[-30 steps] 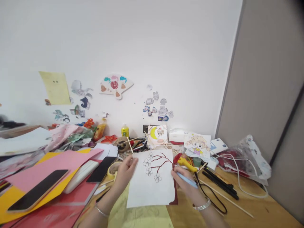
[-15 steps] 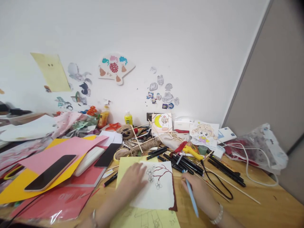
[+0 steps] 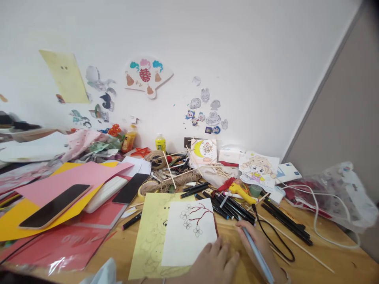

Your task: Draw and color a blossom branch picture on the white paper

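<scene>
A white sheet [image 3: 185, 242] carries a drawing of dark red branches with outlined blossoms, and a dark red strip runs down its right edge. It lies over a yellow sheet [image 3: 148, 236] with faint pencil lines. My left hand [image 3: 211, 262] rests over the white sheet's lower right corner, fingers spread, holding nothing. Just right of the paper, my right hand [image 3: 256, 246] is closed around a light blue pen [image 3: 257, 252], whose long end slants down towards me. Beyond the paper lie several black markers [image 3: 237, 207].
Left, a phone [image 3: 56, 206] lies on pink and yellow paper, near a second dark phone [image 3: 132, 188]. A yellow glue gun [image 3: 242, 192] with a black cord, wooden sticks [image 3: 304, 246], twine [image 3: 180, 179] and a plastic bag [image 3: 340, 197] are spread behind and to the right.
My left hand has moved from the upper left of the white sheet to its lower right corner. My right hand, still holding the pen, sits slightly further right and lower in view.
</scene>
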